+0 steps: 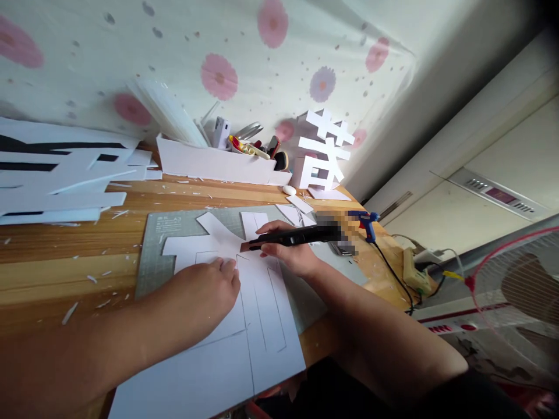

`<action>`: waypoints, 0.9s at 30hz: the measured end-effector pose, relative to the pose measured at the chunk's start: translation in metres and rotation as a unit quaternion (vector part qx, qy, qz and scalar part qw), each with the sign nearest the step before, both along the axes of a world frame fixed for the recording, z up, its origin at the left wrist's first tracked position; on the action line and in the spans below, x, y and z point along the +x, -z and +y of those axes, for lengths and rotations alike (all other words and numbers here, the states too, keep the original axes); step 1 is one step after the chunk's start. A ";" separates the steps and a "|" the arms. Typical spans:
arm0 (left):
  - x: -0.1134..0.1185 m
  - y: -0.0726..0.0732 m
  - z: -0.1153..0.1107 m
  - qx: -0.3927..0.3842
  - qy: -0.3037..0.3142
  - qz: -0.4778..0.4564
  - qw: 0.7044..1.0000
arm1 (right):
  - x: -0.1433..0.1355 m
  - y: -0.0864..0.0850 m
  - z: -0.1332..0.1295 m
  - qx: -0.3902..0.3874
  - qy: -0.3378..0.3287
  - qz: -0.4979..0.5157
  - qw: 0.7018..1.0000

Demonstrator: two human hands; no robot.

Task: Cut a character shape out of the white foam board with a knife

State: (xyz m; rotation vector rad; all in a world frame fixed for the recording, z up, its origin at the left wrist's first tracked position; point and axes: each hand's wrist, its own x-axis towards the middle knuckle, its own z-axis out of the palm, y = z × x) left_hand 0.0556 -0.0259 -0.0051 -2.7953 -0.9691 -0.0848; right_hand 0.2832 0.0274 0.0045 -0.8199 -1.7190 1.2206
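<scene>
A black utility knife (297, 235) is gripped in my right hand (290, 253), its blade pointing left and resting at the cut edge of a white board (218, 372). Pencil lines run across this board, and its far end has been cut into angled arms. My left hand (205, 294) bears down on the board just left of the blade, its fingers bent and close together; the fingertips are partly hidden. Beneath the board lies a grey-green cutting mat (152, 256), with white offcuts (299, 203) at its far edge.
Behind the mat, a long white box (209, 166) holds tools. A white built-up character (325, 151) stands at the back right. Cut white sheets (56, 174) are stacked at left. A blue glue gun (367, 224), a power strip (414, 272) and a fan (524, 279) are on the right.
</scene>
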 end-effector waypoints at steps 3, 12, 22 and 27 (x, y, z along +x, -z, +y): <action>0.003 -0.011 -0.002 -0.009 0.016 0.048 0.999 | -0.002 0.008 0.009 0.032 -0.006 -0.030 0.999; 0.006 -0.018 -0.005 0.012 0.016 0.103 0.995 | 0.000 0.014 0.009 0.087 -0.001 -0.069 0.994; 0.008 -0.027 -0.003 -0.009 0.023 0.135 0.990 | 0.000 0.014 0.007 0.095 -0.001 -0.083 0.992; 0.007 -0.027 -0.006 -0.020 0.018 0.139 0.990 | 0.000 0.010 0.003 0.101 -0.001 -0.127 0.987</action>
